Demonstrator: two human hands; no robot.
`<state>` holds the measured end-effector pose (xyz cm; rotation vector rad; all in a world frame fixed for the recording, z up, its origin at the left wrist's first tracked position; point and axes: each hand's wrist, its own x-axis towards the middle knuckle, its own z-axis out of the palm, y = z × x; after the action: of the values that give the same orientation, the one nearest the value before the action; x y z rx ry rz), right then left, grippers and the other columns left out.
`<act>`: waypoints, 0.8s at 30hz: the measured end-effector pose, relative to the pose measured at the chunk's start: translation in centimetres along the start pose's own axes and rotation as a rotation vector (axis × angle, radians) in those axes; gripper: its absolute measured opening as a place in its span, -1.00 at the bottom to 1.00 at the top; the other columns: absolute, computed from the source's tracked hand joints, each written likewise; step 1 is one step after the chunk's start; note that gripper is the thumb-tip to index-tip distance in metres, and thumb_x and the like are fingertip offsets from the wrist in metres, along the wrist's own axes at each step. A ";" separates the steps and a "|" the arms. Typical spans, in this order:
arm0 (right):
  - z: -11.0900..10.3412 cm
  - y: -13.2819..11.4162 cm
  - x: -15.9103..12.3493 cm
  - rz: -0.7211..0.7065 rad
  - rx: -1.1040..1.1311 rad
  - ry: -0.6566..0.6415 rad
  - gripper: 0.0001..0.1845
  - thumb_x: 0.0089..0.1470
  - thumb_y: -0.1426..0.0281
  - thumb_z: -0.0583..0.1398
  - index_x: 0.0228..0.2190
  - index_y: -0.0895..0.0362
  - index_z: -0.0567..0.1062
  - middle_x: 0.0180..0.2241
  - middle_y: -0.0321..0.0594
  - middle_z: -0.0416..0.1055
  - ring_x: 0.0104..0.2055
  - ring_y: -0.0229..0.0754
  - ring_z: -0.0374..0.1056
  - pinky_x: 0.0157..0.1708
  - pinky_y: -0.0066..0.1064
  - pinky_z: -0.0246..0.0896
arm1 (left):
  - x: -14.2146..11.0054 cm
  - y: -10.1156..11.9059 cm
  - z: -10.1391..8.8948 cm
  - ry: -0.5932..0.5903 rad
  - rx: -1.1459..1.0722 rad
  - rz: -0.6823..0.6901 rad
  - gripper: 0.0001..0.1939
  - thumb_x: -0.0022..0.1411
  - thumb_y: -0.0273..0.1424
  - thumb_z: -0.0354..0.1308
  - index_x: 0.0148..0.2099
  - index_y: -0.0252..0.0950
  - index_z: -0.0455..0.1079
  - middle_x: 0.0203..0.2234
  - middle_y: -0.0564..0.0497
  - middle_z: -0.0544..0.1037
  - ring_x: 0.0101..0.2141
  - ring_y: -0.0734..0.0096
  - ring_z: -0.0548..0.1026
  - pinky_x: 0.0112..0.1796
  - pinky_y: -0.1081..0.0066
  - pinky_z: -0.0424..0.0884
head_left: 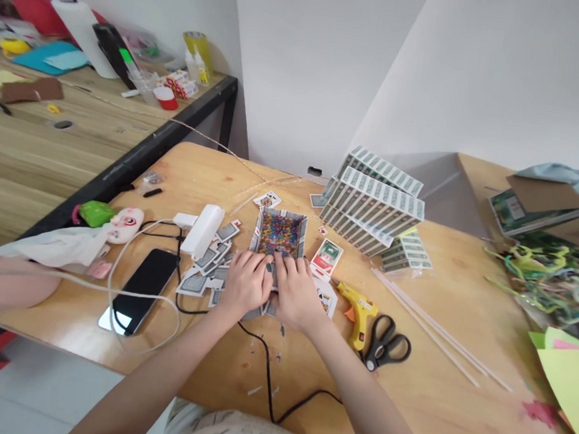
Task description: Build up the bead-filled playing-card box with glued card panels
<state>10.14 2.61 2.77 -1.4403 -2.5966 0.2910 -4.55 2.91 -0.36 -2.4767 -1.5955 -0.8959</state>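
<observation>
In the head view, a small open box made of playing cards [254, 238] sits in front of me, its inside lined with a bright multicoloured pattern. My left hand [247, 282] and my right hand [294, 289] meet at its near side. The fingers of both are bent and pressed together over the card edge, thumbs close to each other. Grey card flaps partly show beneath my palms; what lies under the fingers is hidden. Loose playing cards [208, 259] are scattered beside my left hand. To the right of my right hand lies a king card [326, 300], next to a card pack [327, 257].
A yellow glue gun [360, 309] and black scissors [384, 345] lie at right, near white glue sticks [435, 332]. Stacked card packs [371, 200] stand behind. A phone [146, 286], a white power adapter [203, 231] and looping cables are at left, near another person's arm [8, 282].
</observation>
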 end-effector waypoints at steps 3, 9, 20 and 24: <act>0.2 0.2 -0.1 -0.016 0.035 0.025 -0.22 -0.07 0.35 0.15 0.16 0.38 0.10 -0.01 0.16 0.24 -0.01 0.13 0.10 0.09 0.11 -0.06 | -0.1 0.0 0.0 0.025 -0.024 -0.010 -0.69 0.14 -0.48 -0.05 -0.09 -0.34 0.39 -0.25 -0.15 0.52 -0.22 0.13 0.40 -0.14 0.11 0.31; 0.9 1.3 -1.6 0.032 0.288 0.240 -0.04 -0.06 0.27 0.23 0.22 0.29 -0.13 0.17 0.15 0.03 0.25 0.11 -0.14 0.18 0.07 -0.11 | -0.3 0.1 -0.1 0.037 -0.110 -0.035 -0.65 0.15 -0.50 -0.05 -0.02 -0.33 0.34 -0.18 -0.13 0.50 -0.13 0.15 0.39 -0.01 0.09 0.28; 1.1 2.5 -3.8 0.178 0.529 0.325 -0.30 0.00 0.38 0.21 0.16 0.05 0.12 0.06 -0.05 0.30 0.09 -0.03 0.21 0.04 -0.09 0.19 | -0.2 0.2 0.0 0.060 -0.124 -0.048 -0.66 0.14 -0.50 -0.05 -0.04 -0.28 0.35 -0.20 -0.11 0.52 -0.17 0.18 0.43 0.00 0.06 0.26; 1.9 2.4 -3.8 0.229 0.606 0.362 -0.38 0.01 0.38 0.20 0.11 0.06 0.19 0.03 -0.05 0.32 0.02 -0.04 0.28 0.01 -0.10 0.22 | 0.0 0.2 0.0 0.052 -0.093 -0.050 -0.71 0.13 -0.48 -0.02 -0.09 -0.29 0.37 -0.26 -0.09 0.53 -0.23 0.18 0.42 -0.08 0.11 0.29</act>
<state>13.67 0.43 0.16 -1.3921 -1.8366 0.6993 -4.43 2.82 -0.31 -2.4610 -1.6427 -1.0553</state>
